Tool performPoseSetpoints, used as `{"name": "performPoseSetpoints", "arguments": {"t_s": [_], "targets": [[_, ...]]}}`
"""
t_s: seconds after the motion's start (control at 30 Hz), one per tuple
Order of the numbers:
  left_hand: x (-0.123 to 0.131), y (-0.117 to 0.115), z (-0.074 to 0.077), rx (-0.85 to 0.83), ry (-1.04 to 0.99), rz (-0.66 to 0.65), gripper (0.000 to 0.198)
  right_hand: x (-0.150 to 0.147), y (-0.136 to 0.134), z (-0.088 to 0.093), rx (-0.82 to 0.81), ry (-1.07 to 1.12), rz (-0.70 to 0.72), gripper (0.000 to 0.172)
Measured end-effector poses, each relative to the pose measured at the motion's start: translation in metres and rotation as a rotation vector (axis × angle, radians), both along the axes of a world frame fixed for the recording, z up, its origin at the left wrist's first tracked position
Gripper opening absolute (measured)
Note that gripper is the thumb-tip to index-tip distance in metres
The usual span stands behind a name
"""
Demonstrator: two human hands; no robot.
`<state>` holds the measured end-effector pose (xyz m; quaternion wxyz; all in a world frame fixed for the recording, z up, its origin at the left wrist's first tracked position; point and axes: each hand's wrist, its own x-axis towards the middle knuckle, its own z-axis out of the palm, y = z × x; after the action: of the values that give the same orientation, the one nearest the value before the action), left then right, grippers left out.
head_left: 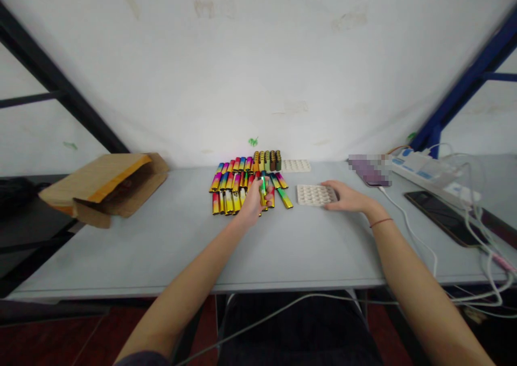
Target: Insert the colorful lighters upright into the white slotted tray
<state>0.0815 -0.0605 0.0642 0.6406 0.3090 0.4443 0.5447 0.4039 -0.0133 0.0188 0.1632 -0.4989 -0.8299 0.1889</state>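
My left hand (254,200) is closed around a shiny green-and-gold lighter (264,185), held above the near rows of others. Beneath and around it, several metallic rainbow-coloured lighters (228,181) lie in rows on the table. A loose green-and-gold lighter (285,198) lies at a slant at the right end. My right hand (344,196) grips the right side of a white pocketed tray (315,195), thumb on the near edge and fingers on the far one. No lighter shows in its pockets. Behind, a block of upright lighters (267,160) stands near the wall.
A second white tray (296,166) lies by the wall. An opened brown cardboard package (109,185) rests at the left. On the right are a purple phone (369,171), a dark phone (442,217), a power strip (432,175) and trailing white cables (407,223).
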Motion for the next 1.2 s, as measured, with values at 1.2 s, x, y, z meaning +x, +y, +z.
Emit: {"name": "performPoseSetpoints", "arguments": {"t_s": [1.2], "targets": [[-0.007,0.002,-0.012,0.054,-0.021,0.150,0.051,-0.034,-0.004,-0.001,0.039,0.044,0.169,0.069]]}}
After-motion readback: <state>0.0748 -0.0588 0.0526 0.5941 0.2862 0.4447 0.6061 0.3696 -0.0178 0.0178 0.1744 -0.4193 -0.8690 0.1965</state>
